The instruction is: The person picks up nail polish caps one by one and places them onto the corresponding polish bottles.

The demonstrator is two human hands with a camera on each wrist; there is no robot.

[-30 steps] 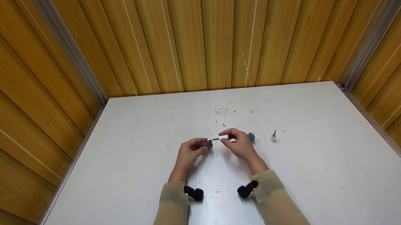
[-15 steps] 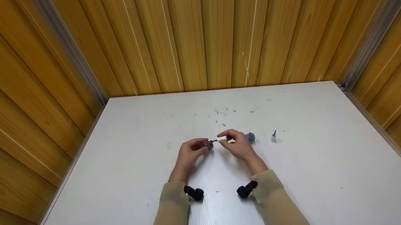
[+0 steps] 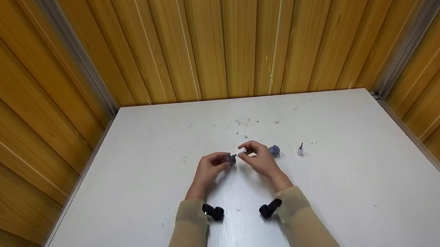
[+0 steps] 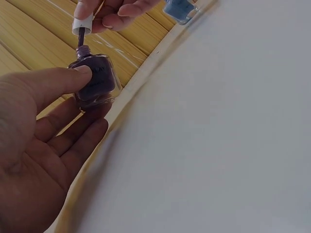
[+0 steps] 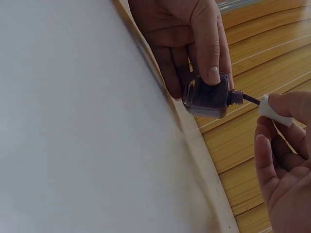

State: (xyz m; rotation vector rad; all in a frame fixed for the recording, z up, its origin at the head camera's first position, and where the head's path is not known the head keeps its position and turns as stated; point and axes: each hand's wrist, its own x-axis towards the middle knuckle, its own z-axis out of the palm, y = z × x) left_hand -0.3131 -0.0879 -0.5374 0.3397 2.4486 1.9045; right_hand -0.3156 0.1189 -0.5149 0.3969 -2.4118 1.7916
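My left hand (image 3: pixel 210 169) grips a dark purple nail polish bottle (image 4: pixel 99 80) between thumb and fingers, its thumb across the label. The thumb and fingers of my right hand (image 3: pixel 260 157) pinch a white nail polish cap (image 5: pixel 274 111). The cap's dark brush stem (image 5: pixel 251 99) runs into the bottle's neck (image 5: pixel 235 96), with a stretch of stem showing between cap and neck. How deep the brush tip sits is hidden by the dark polish. Just right of my right hand stands a blue nail polish bottle (image 3: pixel 274 151) without a cap.
Another white cap (image 3: pixel 300 149) stands on the white table (image 3: pixel 347 192) with its brush pointing up, right of the blue bottle. Dark specks (image 3: pixel 243 121) mark the tabletop beyond the hands. Wood-patterned walls (image 3: pixel 221 41) border the table's back and sides.
My right hand has brought the cap left toward the purple bottle and tilted it. The brush has passed from outside the neck into it. My left hand has barely moved.
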